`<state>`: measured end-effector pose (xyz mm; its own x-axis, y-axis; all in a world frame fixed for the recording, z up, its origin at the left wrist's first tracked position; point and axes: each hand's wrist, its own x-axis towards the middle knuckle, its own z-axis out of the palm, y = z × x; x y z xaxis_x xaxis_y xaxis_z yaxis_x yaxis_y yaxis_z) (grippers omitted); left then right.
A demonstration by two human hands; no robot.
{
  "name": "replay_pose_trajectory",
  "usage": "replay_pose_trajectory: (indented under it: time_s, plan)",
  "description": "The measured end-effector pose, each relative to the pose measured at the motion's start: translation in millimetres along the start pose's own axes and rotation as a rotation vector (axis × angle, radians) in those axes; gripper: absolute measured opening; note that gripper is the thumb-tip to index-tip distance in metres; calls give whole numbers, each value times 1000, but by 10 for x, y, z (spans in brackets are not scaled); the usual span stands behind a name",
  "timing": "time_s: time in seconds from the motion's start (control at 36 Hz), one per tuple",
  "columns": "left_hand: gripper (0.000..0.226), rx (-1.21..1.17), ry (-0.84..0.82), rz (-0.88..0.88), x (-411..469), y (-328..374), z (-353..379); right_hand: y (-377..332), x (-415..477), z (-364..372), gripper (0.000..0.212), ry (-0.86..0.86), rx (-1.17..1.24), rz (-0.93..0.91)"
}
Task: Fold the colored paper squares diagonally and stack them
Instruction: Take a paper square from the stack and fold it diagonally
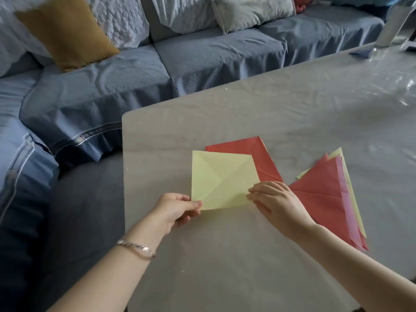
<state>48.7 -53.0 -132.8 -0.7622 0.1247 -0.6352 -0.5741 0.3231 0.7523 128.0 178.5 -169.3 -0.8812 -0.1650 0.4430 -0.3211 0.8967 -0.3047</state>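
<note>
Head view: with your left hand (180, 209) pinching one corner of the yellow square (222, 181) and your right hand (278, 204) seemingly pinching another, align opposite corners exactly before creasing.

We are in a home living room. A long sofa (213, 59) under a blue quilted cover runs beside our table (292, 109). A mustard cushion (65, 30) and pale pillows (247, 12) lean on its back. Clear plastic over cloth covers the table.
</note>
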Motion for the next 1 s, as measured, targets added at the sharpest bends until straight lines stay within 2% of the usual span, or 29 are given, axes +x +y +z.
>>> replay_pose_trajectory:
  time_s: [0.11, 0.25, 0.36, 0.42, 0.5, 0.61, 0.69, 0.81, 0.86, 0.94, 1.0]
  plan:
    - [16, 181, -79, -45, -57, -154, -124, -31, -215, -5, 44, -51, 93, -62]
    - [9, 447, 57, 181, 35, -248, -80, -198, -419, 54, 35, -168, 196, -117]
    - [18, 417, 210, 259, 75, -181, 40, -300, -496, 93, 21, -205, 274, -152]
    - [13, 410, 246, 280, 81, -143, 103, -307, -542, 128, 16, -202, 292, -130]
    - [3, 390, 264, 332, 66, -132, 178, -283, -614, 161, 16, -188, 342, -44]
    - [9, 409, 334, 435, -19, -149, 190, -290, -622, 86, 34, -186, 382, 14]
    - [10, 408, 350, 525, -112, -153, 163, -321, -522, -41, 34, -165, 391, 27]
    - [16, 374, 262, 640, -268, -165, 118, -349, -301, -229, 34, -28, 366, 90]
    - [24, 362, 190, 678, -353, -178, 104, -364, -187, -314, 22, 40, 393, 192]
    - [28, 348, 101, 689, -457, -177, 96, -437, -57, -439, 6, 42, 585, 411]
    - [30, 351, 54, 661, -514, -174, 101, -477, -31, -468, 4, 48, 724, 521]
